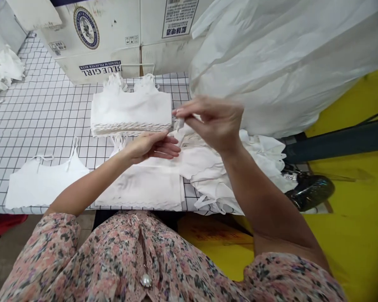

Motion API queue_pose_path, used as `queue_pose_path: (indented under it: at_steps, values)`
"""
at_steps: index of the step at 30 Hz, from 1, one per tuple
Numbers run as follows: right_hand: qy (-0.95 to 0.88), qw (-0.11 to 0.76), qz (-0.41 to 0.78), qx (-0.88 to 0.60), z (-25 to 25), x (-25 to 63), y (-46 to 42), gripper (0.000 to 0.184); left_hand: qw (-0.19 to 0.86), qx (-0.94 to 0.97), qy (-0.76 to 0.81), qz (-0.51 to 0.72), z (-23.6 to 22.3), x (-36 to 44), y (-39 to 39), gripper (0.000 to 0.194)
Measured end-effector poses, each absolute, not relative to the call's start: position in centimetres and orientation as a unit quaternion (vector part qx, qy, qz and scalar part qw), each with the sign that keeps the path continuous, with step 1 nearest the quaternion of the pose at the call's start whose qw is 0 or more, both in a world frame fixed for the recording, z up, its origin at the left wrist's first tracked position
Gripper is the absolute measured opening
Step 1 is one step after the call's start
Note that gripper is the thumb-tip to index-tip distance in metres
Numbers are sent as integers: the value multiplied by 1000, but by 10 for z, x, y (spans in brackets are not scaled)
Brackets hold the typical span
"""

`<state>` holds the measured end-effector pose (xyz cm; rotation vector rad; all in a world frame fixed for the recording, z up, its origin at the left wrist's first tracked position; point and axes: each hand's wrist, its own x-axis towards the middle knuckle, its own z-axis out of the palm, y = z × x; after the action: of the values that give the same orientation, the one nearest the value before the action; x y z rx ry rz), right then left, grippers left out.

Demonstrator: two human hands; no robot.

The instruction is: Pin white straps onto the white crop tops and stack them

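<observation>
My left hand [154,146] is open, palm turned up and fingers stretched out, over a flat stack of white camisole tops [141,186] at the table's front edge. Slightly blurred, my right hand [212,119] is raised above a loose heap of white camisoles [208,165], thumb and fingers pinched together. A bit of white shows by its fingertips; whether it is held or part of the heap behind is unclear. Behind my left hand lies a neat stack of folded white camisoles [130,107], straps at the back and wavy hems toward me. One single camisole [48,180] lies flat at the left.
A white cardboard beer box [103,42] stands along the back of the checked table [72,100]. A large white plastic bag [255,71] bulges over the back right. More white fabric [6,71] lies far left. A black glossy object [311,191] sits by the heap's right side.
</observation>
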<state>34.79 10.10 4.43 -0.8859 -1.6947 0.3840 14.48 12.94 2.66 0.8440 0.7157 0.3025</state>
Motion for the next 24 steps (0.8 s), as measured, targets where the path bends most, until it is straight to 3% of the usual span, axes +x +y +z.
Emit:
queue_pose_path:
  at_steps: [7, 9, 12, 14, 16, 20, 24]
  values:
    - [-889, 394, 38, -229, 1, 317, 4, 27, 872, 275, 372, 161, 6, 146, 83, 20]
    - [-878, 402, 27, -258, -12, 312, -18, 34, 867, 256, 391, 172, 0, 143, 73, 13]
    - [-772, 496, 39, -396, -23, 314, -37, 39, 879, 219, 375, 199, -5, 138, 61, 17]
    - [-681, 527, 101, -498, -27, 317, -38, 28, 891, 218, 344, 201, -5, 135, 56, 24]
    - [-608, 520, 236, -552, -29, 317, -33, 14, 892, 239, 332, 193, -3, 135, 55, 25]
    - [-533, 440, 480, -541, -32, 311, -14, 32, 876, 296, 350, 149, 0, 139, 61, 29]
    - [-528, 430, 520, -516, -30, 307, -8, 34, 856, 357, 346, 143, -1, 143, 75, 33]
